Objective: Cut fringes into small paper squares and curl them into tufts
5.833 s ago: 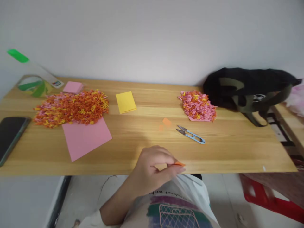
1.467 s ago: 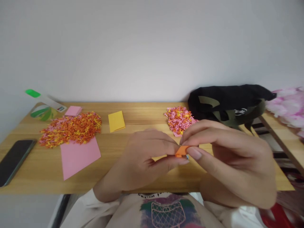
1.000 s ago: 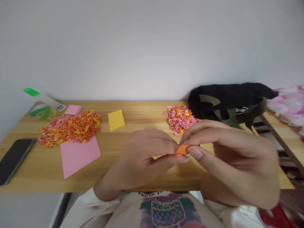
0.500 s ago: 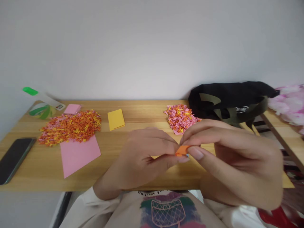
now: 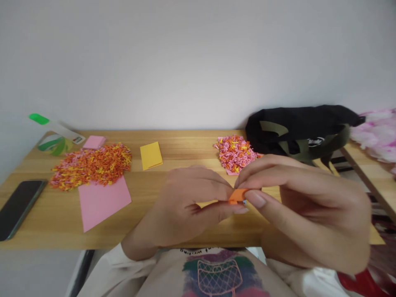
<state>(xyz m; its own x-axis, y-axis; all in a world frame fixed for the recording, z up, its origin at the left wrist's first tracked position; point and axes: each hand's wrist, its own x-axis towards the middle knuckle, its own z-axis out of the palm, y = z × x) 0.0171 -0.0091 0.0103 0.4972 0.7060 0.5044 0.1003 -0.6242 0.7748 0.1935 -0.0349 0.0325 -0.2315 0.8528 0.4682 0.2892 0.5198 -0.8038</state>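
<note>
A small folded orange paper piece (image 5: 237,195) is pinched between the fingertips of both hands, held up above the wooden table (image 5: 148,206) near its front edge. My left hand (image 5: 188,206) grips its left end with thumb and fingers closed. My right hand (image 5: 306,210) grips its right end between thumb and forefinger. A bit of blue metal shows just under the paper; I cannot make out what it is.
A large heap of orange, pink and yellow paper bits (image 5: 91,165) lies at the left, with a pink sheet (image 5: 103,200) in front. A yellow pad (image 5: 151,155), a pink pad (image 5: 94,142), a phone (image 5: 17,206), a smaller heap (image 5: 235,153) and a black bag (image 5: 303,130) are also there.
5.8 s ago only my left hand held the orange piece low at the table edge; now both hands pinch it. Over the last second the hands have hardly moved.
</note>
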